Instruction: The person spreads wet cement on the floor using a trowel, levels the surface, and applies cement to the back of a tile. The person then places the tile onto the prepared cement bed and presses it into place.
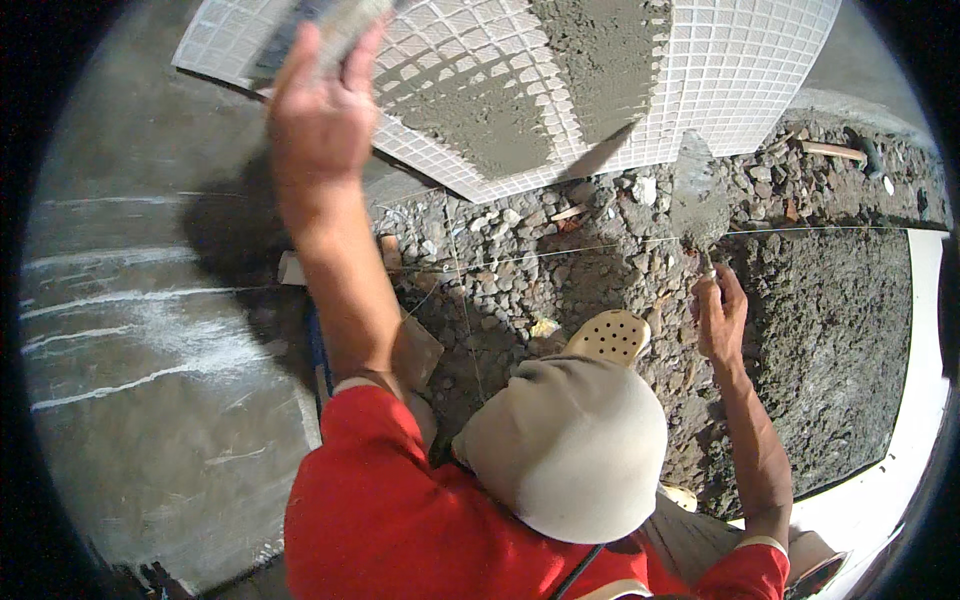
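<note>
My left hand (322,120) is raised at the upper left, its fingers closed around a pale grey oblong piece (347,32). That piece is blurred and partly cut off by the top edge, so its kind is unclear. In my right hand (720,310) is a trowel (700,195), gripped by the handle, with grey mortar on its blade. The blade points away from me, beside the near edge of a large tile (735,75). This tile shows its white, gridded back, and broad patches of wet mortar (480,120) cover parts of it.
Rubble (520,235) with loose stones lies in front of me, crossed by a thin string (560,252). Rough mortar (830,340) spreads at the right, bordered by a white surface (925,350). A smooth grey floor (150,480) lies left. A beige clog (612,335) stands on the stones.
</note>
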A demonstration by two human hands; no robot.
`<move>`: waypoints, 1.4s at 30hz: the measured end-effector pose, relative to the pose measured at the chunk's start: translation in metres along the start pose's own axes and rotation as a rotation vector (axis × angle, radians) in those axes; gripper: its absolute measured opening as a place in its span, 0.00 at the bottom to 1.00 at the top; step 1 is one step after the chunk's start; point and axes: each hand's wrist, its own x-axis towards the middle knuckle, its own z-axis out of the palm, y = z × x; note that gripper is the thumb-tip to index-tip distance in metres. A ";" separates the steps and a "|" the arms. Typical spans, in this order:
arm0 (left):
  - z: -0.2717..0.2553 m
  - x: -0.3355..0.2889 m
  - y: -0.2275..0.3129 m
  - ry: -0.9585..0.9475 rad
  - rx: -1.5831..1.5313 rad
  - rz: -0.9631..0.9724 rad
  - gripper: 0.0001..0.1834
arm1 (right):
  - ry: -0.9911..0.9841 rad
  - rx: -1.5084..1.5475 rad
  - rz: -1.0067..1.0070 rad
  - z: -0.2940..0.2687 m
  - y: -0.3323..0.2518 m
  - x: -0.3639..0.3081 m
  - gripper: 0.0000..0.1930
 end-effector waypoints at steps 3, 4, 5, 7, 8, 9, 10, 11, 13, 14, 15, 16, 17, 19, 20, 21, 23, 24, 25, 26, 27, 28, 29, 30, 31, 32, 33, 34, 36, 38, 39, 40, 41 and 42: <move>-0.017 -0.002 -0.001 0.018 -0.026 0.067 0.12 | 0.040 -0.071 -0.068 0.002 0.001 0.003 0.17; -0.014 -0.004 -0.004 0.021 -0.037 0.089 0.12 | 0.062 -0.112 -0.104 0.002 0.001 0.003 0.17; -0.002 -0.015 -0.007 0.001 -0.378 0.010 0.11 | 0.048 -0.083 -0.065 0.001 0.002 0.002 0.17; 0.042 -0.047 -0.015 -0.071 -1.587 -0.465 0.10 | 0.021 -0.024 0.017 -0.001 0.004 -0.001 0.17; 0.070 -0.067 -0.023 -0.164 -1.536 -0.673 0.10 | 0.017 -0.020 -0.007 -0.002 0.005 -0.002 0.17; 0.100 -0.097 -0.032 -0.219 -1.629 -0.844 0.10 | 0.012 -0.018 -0.025 -0.003 0.007 -0.003 0.17; 0.127 -0.125 -0.047 -0.224 -1.600 -1.031 0.12 | 0.005 -0.018 -0.042 -0.004 0.010 -0.005 0.17; 0.155 -0.153 -0.063 -0.235 -1.655 -1.047 0.15 | 0.013 -0.031 -0.035 -0.005 0.012 -0.005 0.17; 0.201 -0.192 -0.101 -0.289 -1.767 -0.905 0.18 | 0.019 -0.052 -0.029 -0.003 0.019 -0.006 0.17; 0.221 -0.200 -0.117 -0.304 -1.823 -0.807 0.18 | 0.014 -0.036 -0.027 -0.001 0.022 -0.005 0.17; 0.235 -0.204 -0.130 -0.313 -1.882 -0.753 0.17 | 0.011 -0.019 -0.024 0.002 0.025 -0.004 0.18; 0.244 -0.205 -0.139 -0.310 -1.844 -0.769 0.17 | 0.008 -0.002 -0.022 0.006 0.028 -0.003 0.18; 0.250 -0.200 -0.144 -0.315 -1.877 -0.709 0.16 | 0.019 0.039 0.010 0.010 0.030 -0.002 0.18; 0.248 -0.186 -0.139 -0.245 -1.808 -0.835 0.15 | 0.027 0.159 0.113 0.019 0.032 -0.001 0.19; 0.241 -0.177 -0.133 -0.208 -1.787 -0.876 0.15 | 0.032 0.036 0.010 0.021 0.031 0.000 0.20; 0.234 -0.170 -0.122 -0.166 -1.733 -1.013 0.15 | 0.082 0.091 0.021 0.024 0.031 0.000 0.20; 0.211 -0.156 -0.102 -0.093 -1.778 -0.913 0.16 | 0.068 0.066 0.048 0.025 0.027 0.001 0.20; 0.198 -0.146 -0.094 -0.127 -1.811 -0.827 0.17 | 0.033 0.062 0.047 0.024 0.024 0.001 0.20; 0.184 -0.136 -0.089 -0.114 -1.753 -0.885 0.19 | -0.002 0.059 0.040 0.022 0.021 0.001 0.19; 0.172 -0.124 -0.082 -0.114 -1.838 -0.783 0.20 | -0.018 0.084 0.033 0.021 0.019 0.001 0.19; 0.158 -0.111 -0.077 -0.106 -1.762 -0.754 0.20 | -0.017 0.058 0.016 0.019 0.016 0.002 0.19; 0.145 -0.097 -0.072 -0.082 -1.732 -0.756 0.20 | 0.002 0.058 0.007 0.017 0.014 0.002 0.18; 0.131 -0.084 -0.065 -0.088 -1.757 -0.682 0.20 | 0.020 0.060 0.001 0.016 0.012 0.003 0.18; 0.115 -0.066 -0.059 -0.079 -1.735 -0.698 0.20 | -0.024 0.046 -0.008 0.013 0.010 0.003 0.18; 0.098 -0.049 -0.050 -0.115 -1.787 -0.611 0.21 | -0.005 0.064 -0.013 0.013 0.009 0.004 0.20; 0.079 -0.032 -0.039 -0.079 -1.775 -0.540 0.22 | -0.032 0.093 -0.019 0.011 0.007 0.004 0.22; 0.059 -0.015 -0.026 -0.007 -1.745 -0.463 0.25 | -0.027 0.110 0.031 0.012 0.006 0.005 0.24; 0.036 0.005 -0.013 -0.012 -1.761 -0.438 0.28 | -0.051 0.108 0.008 0.011 0.004 0.005 0.25; -0.004 0.042 0.011 0.072 -1.699 -0.484 0.20 | -0.031 0.159 -0.029 0.012 0.001 0.005 0.21; -0.040 0.067 0.020 -0.006 -1.790 -0.302 0.25 | 0.000 0.173 -0.046 0.014 -0.001 0.005 0.19; -0.053 0.075 0.019 -0.117 -1.867 -0.195 0.30 | -0.005 0.165 -0.055 0.015 -0.002 0.005 0.19; -0.056 0.074 0.012 -0.083 -1.726 -0.054 0.29 | -0.010 0.165 -0.031 0.016 -0.003 0.005 0.19; -0.056 0.065 0.002 -0.052 -1.583 0.092 0.28 | -0.023 0.168 -0.066 0.016 -0.005 0.006 0.18; -0.046 0.051 -0.011 -0.012 -1.437 0.153 0.27 | -0.036 0.179 -0.068 0.016 -0.005 0.005 0.18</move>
